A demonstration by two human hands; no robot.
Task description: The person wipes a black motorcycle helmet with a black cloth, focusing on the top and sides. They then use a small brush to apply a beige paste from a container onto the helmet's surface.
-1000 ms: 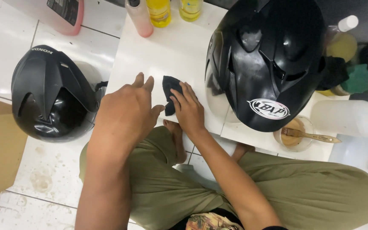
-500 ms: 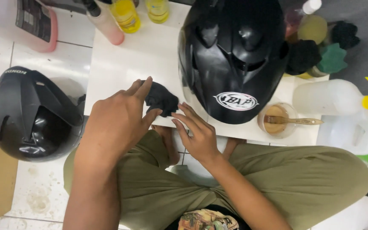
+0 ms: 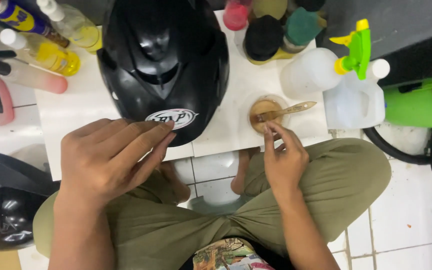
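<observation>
A glossy black helmet (image 3: 163,65) with an oval white sticker (image 3: 172,118) stands on a low white table (image 3: 231,130). My left hand (image 3: 108,157) lies over the table's near edge, fingers stretched out, their tips touching the helmet's lower rim beside the sticker. Nothing shows in it; its palm side is hidden. My right hand (image 3: 283,160) reaches up from my lap, and its fingertips touch the near rim of a small clear cup (image 3: 265,114) of brown liquid. A wooden-handled brush (image 3: 291,109) rests in the cup.
Spray cans and yellow bottles (image 3: 51,52) stand at the table's left, jars (image 3: 266,35) and a white jug with a green sprayer (image 3: 353,95) at the right. A second black helmet (image 3: 3,200) lies on the tiled floor at the left. My crossed legs (image 3: 336,180) are below the table.
The view has moved closer and to the right. My right hand left the dark piece and went right to the cup. The dark piece is out of sight; my left hand now touches the helmet.
</observation>
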